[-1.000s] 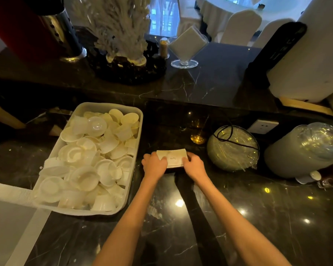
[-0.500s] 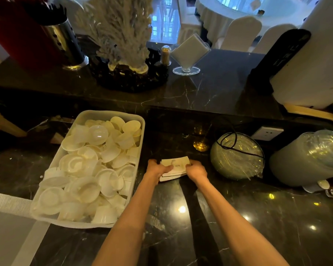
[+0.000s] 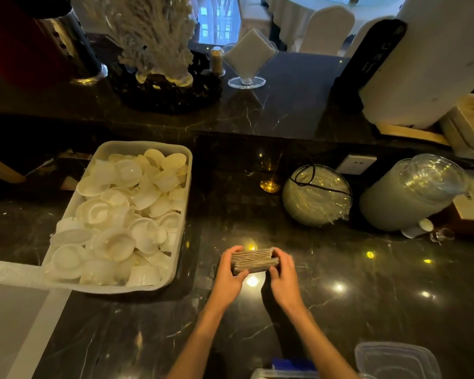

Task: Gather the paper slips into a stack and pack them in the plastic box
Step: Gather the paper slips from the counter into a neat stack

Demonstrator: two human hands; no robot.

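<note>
A thick stack of paper slips is held between both hands just above the dark marble counter, its edges turned toward me. My left hand grips the stack's left end and my right hand grips the right end. A clear plastic lid lies at the bottom right. The rim of a clear plastic box with something blue beside it shows at the bottom edge, mostly cut off.
A white tub full of small white plastic cups sits to the left. Two wrapped stacks of clear plastic items lie to the right by a wall socket. A napkin holder and coral ornament stand on the raised ledge.
Both hands have lifted the stack off the counter and drawn it toward me, turning it so the slip edges face up. The box and lid have come into view.
</note>
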